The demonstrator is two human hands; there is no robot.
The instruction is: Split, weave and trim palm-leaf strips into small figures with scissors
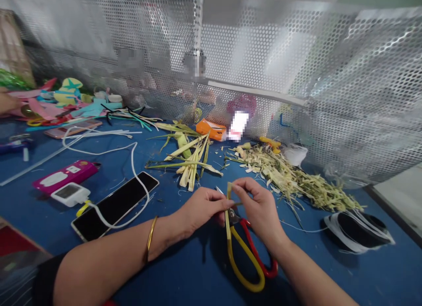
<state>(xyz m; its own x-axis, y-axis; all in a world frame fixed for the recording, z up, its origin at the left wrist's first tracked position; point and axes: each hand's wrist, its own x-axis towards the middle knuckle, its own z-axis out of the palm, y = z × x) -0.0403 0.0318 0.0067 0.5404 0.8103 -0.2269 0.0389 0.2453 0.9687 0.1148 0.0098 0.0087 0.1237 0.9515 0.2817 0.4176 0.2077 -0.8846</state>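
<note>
My left hand (201,209) and my right hand (260,207) meet over the blue table (184,271), both pinched on a thin yellow-green leaf strip (228,209) that stands folded between the fingertips. Directly under the hands lie scissors (245,253) with one yellow and one red loop handle, blades pointing toward my left fingers. A gold bangle (150,238) circles my left wrist. A bundle of cut leaf strips (191,158) lies just beyond my left hand.
A heap of leaf trimmings (293,178) spreads to the right, an orange box (211,129) behind it. A black phone (115,205) with white cable, a white charger (70,194) and pink device (66,174) lie left. Black-and-white roll (359,229) at right. Perforated metal screen (296,64) behind.
</note>
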